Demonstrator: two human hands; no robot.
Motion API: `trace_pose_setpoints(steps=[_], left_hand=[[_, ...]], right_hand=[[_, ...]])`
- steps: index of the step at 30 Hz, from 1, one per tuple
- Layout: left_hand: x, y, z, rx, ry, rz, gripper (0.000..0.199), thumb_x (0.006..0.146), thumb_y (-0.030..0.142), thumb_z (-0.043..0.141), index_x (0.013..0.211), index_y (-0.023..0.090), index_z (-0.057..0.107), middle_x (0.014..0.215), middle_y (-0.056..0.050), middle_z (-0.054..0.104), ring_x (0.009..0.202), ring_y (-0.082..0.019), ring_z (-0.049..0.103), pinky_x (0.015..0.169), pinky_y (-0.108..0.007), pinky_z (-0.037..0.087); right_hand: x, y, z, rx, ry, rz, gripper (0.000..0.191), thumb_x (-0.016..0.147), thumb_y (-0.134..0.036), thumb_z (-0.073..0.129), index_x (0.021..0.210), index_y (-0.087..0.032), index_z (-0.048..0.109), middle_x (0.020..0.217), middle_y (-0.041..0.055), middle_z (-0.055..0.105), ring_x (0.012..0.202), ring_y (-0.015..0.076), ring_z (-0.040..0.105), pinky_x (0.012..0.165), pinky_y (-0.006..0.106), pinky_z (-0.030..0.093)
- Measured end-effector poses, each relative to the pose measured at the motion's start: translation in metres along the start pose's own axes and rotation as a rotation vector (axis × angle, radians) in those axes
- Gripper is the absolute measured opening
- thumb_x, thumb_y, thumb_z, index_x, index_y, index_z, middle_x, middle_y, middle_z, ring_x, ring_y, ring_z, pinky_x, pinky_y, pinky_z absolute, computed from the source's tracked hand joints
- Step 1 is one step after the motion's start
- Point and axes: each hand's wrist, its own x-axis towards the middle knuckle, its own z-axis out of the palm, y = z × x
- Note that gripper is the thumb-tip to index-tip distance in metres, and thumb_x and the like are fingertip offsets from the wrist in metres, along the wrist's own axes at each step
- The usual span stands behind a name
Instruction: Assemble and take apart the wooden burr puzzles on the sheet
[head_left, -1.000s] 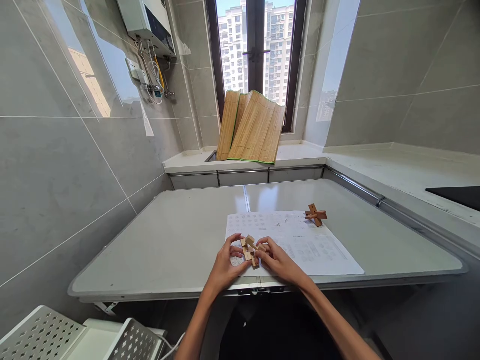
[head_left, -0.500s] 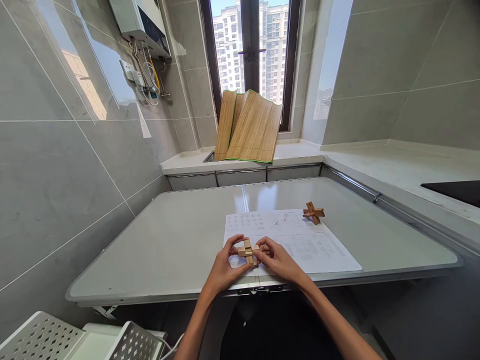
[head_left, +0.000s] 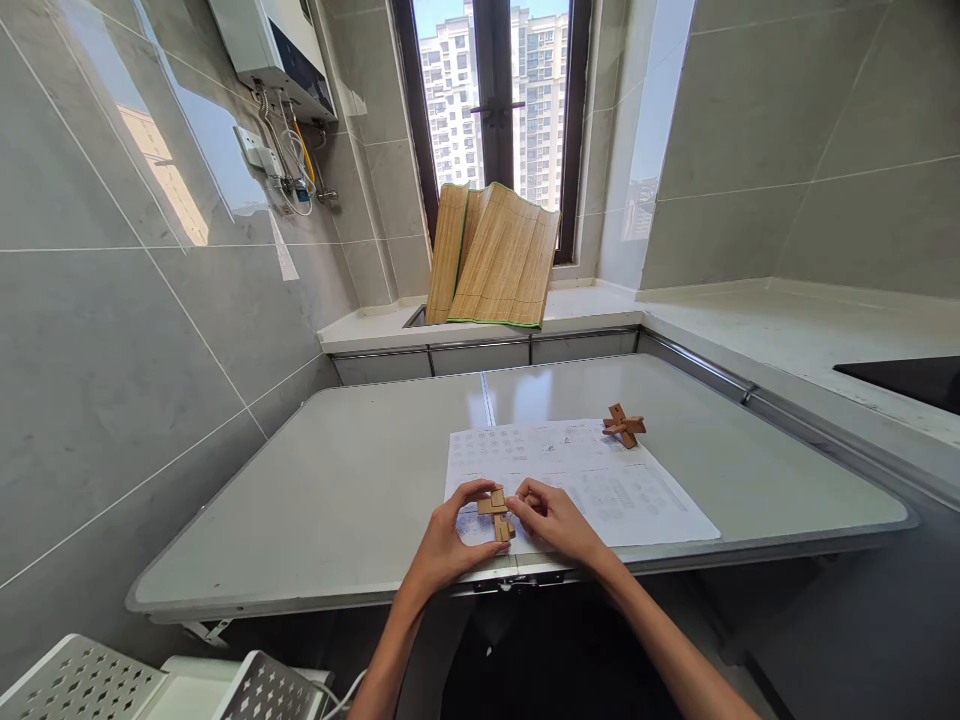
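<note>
A light wooden interlocking puzzle point(head_left: 494, 507) is held over a printed sheet near the table's front edge. My left hand point(head_left: 448, 532) curves around its left side, with the fingers at its top and the thumb at its bottom. At its right side is my right hand point(head_left: 551, 518), fingers curled and the fingertips pinched against the puzzle. What exactly lies between those right fingertips is too small to make out. Farther back, a darker brown wooden cross puzzle point(head_left: 624, 426) rests at the sheet's far right corner.
The printed paper sheet point(head_left: 637, 505) lies on a white folding table point(head_left: 322, 490). Behind the table, a bamboo mat point(head_left: 502, 260) leans by the window on a white counter point(head_left: 750, 320). A white perforated basket point(head_left: 97, 680) stands at the lower left.
The light puzzle has turned and tilted in my hands, so its lower part now sits further right and lower. My hands stay in nearly the same place. The view has shifted slightly.
</note>
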Motion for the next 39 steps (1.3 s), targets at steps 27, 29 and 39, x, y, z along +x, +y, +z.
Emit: trace_pose_setpoints(steps=[27, 29, 39], left_hand=[[0.006, -0.021, 0.002, -0.051, 0.315, -0.177, 0.069, 0.074, 0.031, 0.086, 0.132, 0.025, 0.049, 0.136, -0.011, 0.063, 0.115, -0.027, 0.069, 0.107, -0.048, 0.052], [0.006, -0.02, 0.002, -0.056, 0.313, -0.164, 0.069, 0.074, 0.031, 0.086, 0.133, 0.026, 0.049, 0.136, -0.011, 0.063, 0.116, -0.027, 0.069, 0.107, -0.049, 0.052], [0.006, -0.014, 0.002, -0.057, 0.223, -0.078, 0.068, 0.075, 0.024, 0.082, 0.134, 0.027, 0.049, 0.135, -0.008, 0.064, 0.12, -0.024, 0.066, 0.111, -0.046, 0.049]], right_hand=[[-0.004, 0.001, 0.005, -0.367, -0.021, -0.077, 0.028, 0.075, -0.036, 0.08, 0.092, -0.025, 0.06, 0.081, -0.0042, 0.065, 0.067, 0.0153, 0.055, 0.064, 0.028, 0.04], [-0.004, 0.002, 0.005, -0.382, -0.007, -0.107, 0.02, 0.08, -0.032, 0.076, 0.093, -0.025, 0.063, 0.085, -0.003, 0.067, 0.069, 0.0153, 0.057, 0.067, 0.029, 0.043], [-0.001, 0.008, 0.005, -0.144, 0.106, -0.23, 0.023, 0.097, -0.042, 0.06, 0.106, -0.024, 0.07, 0.102, 0.007, 0.067, 0.082, 0.0199, 0.068, 0.069, 0.033, 0.058]])
